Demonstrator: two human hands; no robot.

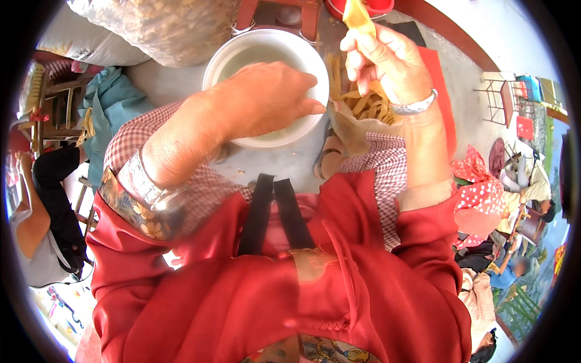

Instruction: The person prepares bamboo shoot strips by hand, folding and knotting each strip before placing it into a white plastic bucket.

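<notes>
At twelve o'clock, one round white basin (pixel 266 36) holds cloudy liquid (pixel 245 57), the left hand (pixel 269 97) bent over it; whether those partly hidden fingers grip anything cannot be told. Toward one o'clock, the raised right hand (pixel 393 63) pinches one flat yellow strip (pixel 359 19) between thumb and fingers, near numerous tan strips (pixel 370 109) heaped in one pale bag (pixel 352 130). Around eleven, one bulging translucent sack (pixel 163 30) of tan pieces stands on the grey concrete floor (pixel 290 160); people (pixel 535 181) occupy the room at three.

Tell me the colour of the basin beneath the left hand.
The basin is white, best seen in the head view, the only one here.
</notes>
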